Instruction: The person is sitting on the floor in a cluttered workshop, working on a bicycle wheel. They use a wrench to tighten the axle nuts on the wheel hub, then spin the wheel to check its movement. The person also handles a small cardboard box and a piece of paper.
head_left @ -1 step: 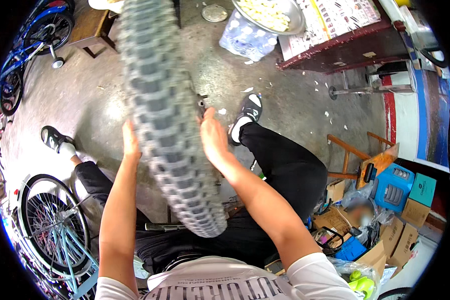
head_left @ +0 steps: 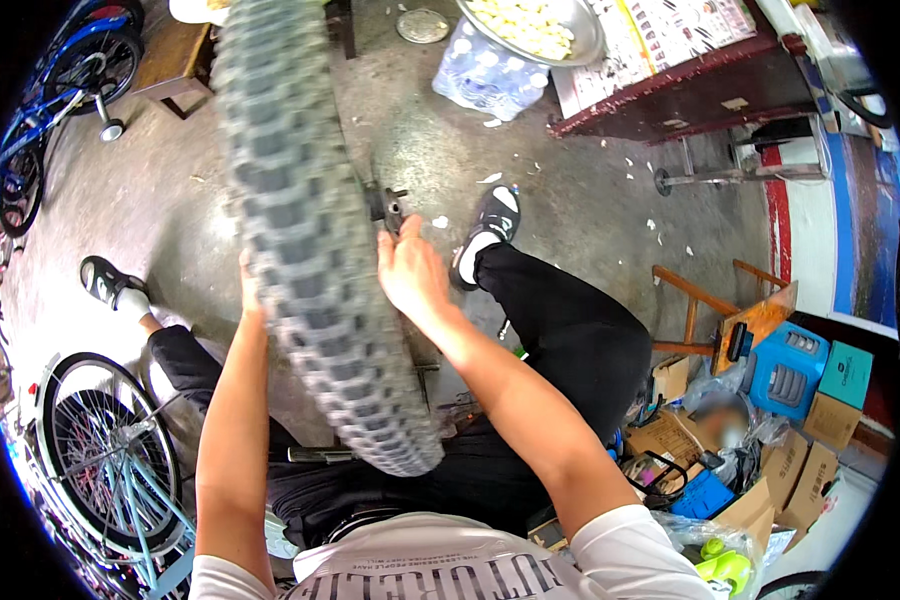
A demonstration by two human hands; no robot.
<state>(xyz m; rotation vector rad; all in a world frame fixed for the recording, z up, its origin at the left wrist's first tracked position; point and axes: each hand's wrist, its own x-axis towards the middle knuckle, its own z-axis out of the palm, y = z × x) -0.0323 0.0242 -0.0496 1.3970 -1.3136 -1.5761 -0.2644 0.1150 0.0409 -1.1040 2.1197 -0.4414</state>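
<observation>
A bicycle wheel with a thick, knobbly grey tyre (head_left: pixel 305 240) stands upright in front of me, its lower end near my lap. The tread is slightly blurred. On the left of the tyre, my left hand (head_left: pixel 250 285) lies along its side, with most of the fingers hidden behind it. To the right, my right hand (head_left: pixel 413 273) has its fingers curled at a small dark metal fitting (head_left: pixel 388 207) beside the wheel. Its fingertips touch or nearly touch the fitting's lower end; whatever they grip is hidden.
Left of me stands a light-blue bicycle with a spoked wheel (head_left: pixel 110 450); a blue bicycle (head_left: pixel 70 80) is farther off. A wooden stool (head_left: pixel 175 65), wrapped bottles (head_left: pixel 490 75), a metal bowl (head_left: pixel 585 45) and a dark red table (head_left: pixel 670 90) are ahead. Boxes (head_left: pixel 805 490) crowd the right.
The tyre has shifted slightly left, and more of the metal fitting shows beside it. My right hand has moved a little left, close to the fitting. The left hand is more covered by the tyre.
</observation>
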